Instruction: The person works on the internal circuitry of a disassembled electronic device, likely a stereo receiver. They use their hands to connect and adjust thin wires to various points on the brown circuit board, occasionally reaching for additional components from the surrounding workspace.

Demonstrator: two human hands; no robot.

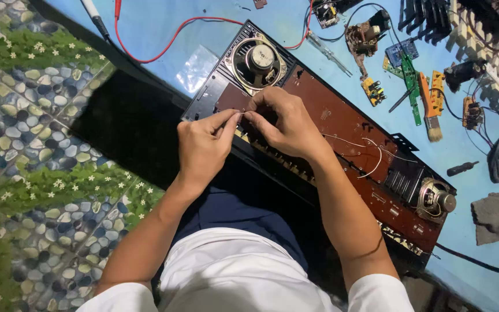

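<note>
— What did you have in hand at that point?

— A thin pale wire [242,114], pinched between both sets of fingertips. My left hand [203,147] was closed narrow, thumb against forefinger on one end; my right hand [287,124] was curled over the other end, nipping it the same way. The hands met just above the brown circuit board [342,130] of the opened keyboard chassis [319,144], near the left-end speaker [258,60].

— How did you reckon it would handle?

— Very light and limp, I judged, and easy to kink or snap at a solder joint. More white leads [371,153] lay loose across the board. I thought it best gripped close to its free end with fingertips only, with no pull against the board.

— Anything crowding you?

— A brush [431,115] and small boards [402,60] lay well apart on the blue mat [163,23].
</note>
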